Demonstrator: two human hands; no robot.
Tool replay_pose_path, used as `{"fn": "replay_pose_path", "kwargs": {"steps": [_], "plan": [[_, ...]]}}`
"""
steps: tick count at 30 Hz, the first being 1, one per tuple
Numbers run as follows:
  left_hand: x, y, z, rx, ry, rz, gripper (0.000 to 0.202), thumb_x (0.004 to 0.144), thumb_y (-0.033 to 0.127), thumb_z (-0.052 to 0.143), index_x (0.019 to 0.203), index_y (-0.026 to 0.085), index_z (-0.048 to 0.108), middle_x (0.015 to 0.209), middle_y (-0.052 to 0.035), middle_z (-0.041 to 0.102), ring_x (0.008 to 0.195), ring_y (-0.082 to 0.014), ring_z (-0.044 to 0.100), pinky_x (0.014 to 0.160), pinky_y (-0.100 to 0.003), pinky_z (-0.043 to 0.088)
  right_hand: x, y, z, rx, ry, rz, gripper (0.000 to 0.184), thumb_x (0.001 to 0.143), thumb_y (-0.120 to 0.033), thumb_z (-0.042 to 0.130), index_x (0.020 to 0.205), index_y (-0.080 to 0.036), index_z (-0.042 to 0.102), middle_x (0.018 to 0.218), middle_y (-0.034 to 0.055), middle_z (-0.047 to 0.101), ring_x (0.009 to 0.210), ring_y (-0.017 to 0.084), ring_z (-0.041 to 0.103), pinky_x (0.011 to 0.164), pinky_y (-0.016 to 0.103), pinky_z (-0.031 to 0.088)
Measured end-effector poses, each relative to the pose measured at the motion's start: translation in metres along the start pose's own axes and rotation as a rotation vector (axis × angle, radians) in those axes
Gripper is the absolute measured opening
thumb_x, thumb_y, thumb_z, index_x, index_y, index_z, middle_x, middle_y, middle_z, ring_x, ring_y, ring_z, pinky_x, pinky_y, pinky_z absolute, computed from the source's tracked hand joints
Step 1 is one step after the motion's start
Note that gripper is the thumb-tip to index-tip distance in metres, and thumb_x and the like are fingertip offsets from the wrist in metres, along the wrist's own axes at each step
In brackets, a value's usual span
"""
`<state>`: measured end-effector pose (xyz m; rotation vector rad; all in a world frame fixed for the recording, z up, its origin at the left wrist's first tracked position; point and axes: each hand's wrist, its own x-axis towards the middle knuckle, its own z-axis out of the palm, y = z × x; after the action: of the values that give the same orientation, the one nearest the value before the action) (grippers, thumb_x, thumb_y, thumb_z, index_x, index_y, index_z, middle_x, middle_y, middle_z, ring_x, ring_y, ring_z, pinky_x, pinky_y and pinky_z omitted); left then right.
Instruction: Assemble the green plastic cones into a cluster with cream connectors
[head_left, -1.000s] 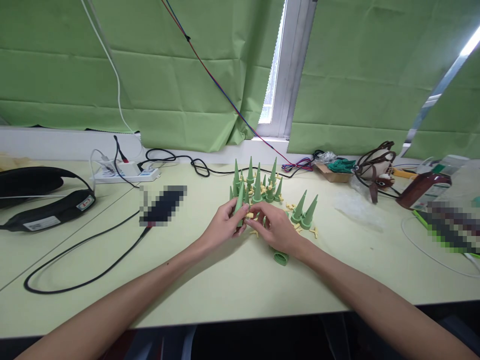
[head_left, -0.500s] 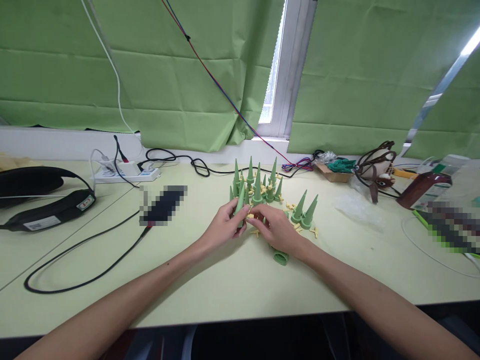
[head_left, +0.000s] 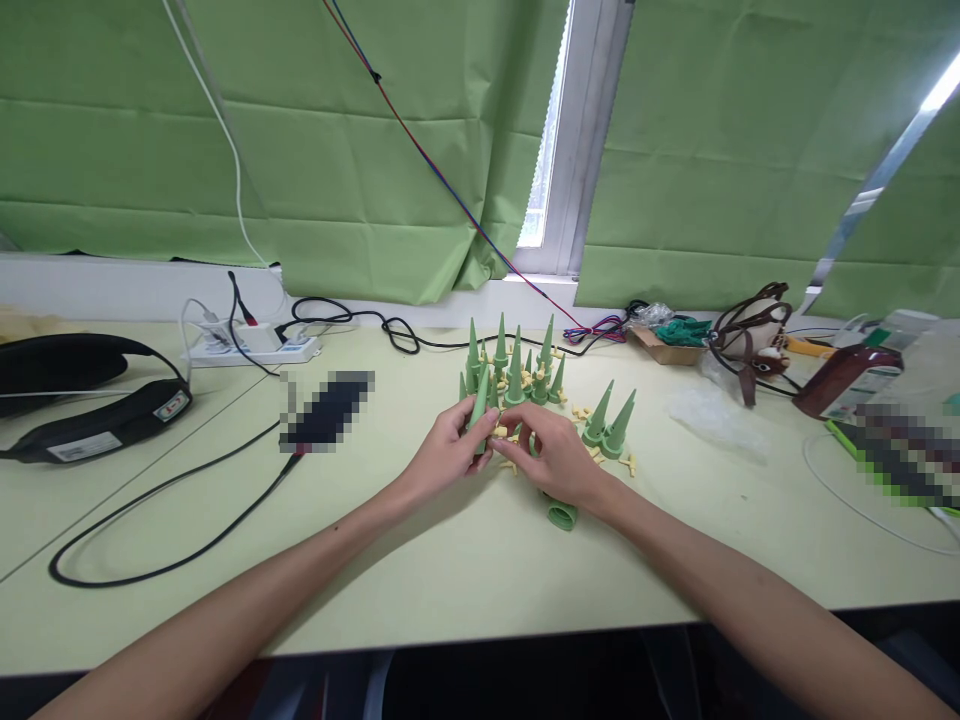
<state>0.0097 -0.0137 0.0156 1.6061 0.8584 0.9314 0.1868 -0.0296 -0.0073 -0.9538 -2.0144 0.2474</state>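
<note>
My left hand (head_left: 453, 445) is closed around a green plastic spike (head_left: 481, 398), whose point tilts upward. At its side, my right hand (head_left: 551, 450) pinches a small yellow valve-like piece (head_left: 500, 431) against the spike. How far the piece sits in the spike is hidden by the fingers. Just behind both hands, several green spikes (head_left: 515, 375) stand upright with yellow pieces among them. Two more spikes (head_left: 616, 430) stand to the right, near loose yellow pieces (head_left: 631, 465). Below my right hand lies a green spike with its round open base (head_left: 562, 515) facing me.
On the left are a black phone-like device (head_left: 326, 410) on a cable, a power strip (head_left: 255, 345) and a black neck-band device (head_left: 97, 430). To the right lie clear plastic wrap (head_left: 716, 420), a cardboard box (head_left: 667, 347) and a dark red bottle (head_left: 851, 382).
My right fingers have shifted slightly at the yellow piece, and the thumb sits a little differently. My left hand and the spike stay almost still.
</note>
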Motion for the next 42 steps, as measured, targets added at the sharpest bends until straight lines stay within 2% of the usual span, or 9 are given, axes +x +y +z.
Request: {"fn": "replay_pose_path", "kwargs": {"steps": [9,19,26,32,42], "plan": [[-0.0012,0.0018,0.0011,-0.005,-0.023,-0.003,0.04,0.09,0.054,0.056,0.081,0.02,0.038,0.058,0.0081,0.038,0.046,-0.0054,0.038,0.041,-0.017,0.028,0.0,0.0021,0.0012,0.014,-0.014,-0.026,0.008,0.096,-0.025,0.055,0.099,-0.019,0.06,0.082,0.0029,0.065,0.067,0.015,0.056,0.061,0.026,0.042],[-0.0003,0.0007,0.0012,0.006,-0.016,-0.006,0.039,0.09,0.052,0.058,0.08,0.02,0.038,0.058,0.0084,0.037,0.044,-0.005,0.038,0.041,-0.017,0.028,0.0006,-0.0011,0.0018,-0.032,-0.072,0.01,0.02,0.1,-0.026,0.047,0.087,-0.019,0.059,0.076,0.0018,0.063,0.066,0.015,0.054,0.063,0.027,0.039],[-0.0006,0.0031,-0.0004,0.017,-0.002,0.014,0.037,0.09,0.052,0.057,0.083,0.019,0.043,0.058,0.0067,0.041,0.045,-0.0063,0.038,0.041,-0.018,0.028,-0.0001,-0.0016,0.0009,0.019,-0.049,0.036,0.015,0.096,-0.028,0.055,0.108,-0.02,0.058,0.088,0.0028,0.067,0.065,0.014,0.057,0.061,0.027,0.042],[-0.0009,0.0033,0.0003,0.017,-0.008,0.003,0.039,0.09,0.055,0.056,0.082,0.02,0.041,0.056,0.0074,0.039,0.045,-0.0065,0.037,0.041,-0.019,0.028,-0.0007,0.0018,0.0026,0.018,-0.022,0.007,0.006,0.096,-0.025,0.054,0.099,-0.02,0.057,0.086,0.0031,0.065,0.068,0.014,0.058,0.06,0.026,0.043],[-0.0016,0.0041,0.0015,0.02,-0.009,-0.001,0.04,0.09,0.053,0.057,0.079,0.02,0.037,0.056,0.0083,0.038,0.044,-0.0057,0.037,0.041,-0.018,0.027,-0.0002,-0.0009,0.0004,-0.01,-0.065,0.002,0.016,0.1,-0.027,0.047,0.09,-0.019,0.057,0.076,0.0021,0.063,0.066,0.015,0.054,0.063,0.027,0.041]]}}
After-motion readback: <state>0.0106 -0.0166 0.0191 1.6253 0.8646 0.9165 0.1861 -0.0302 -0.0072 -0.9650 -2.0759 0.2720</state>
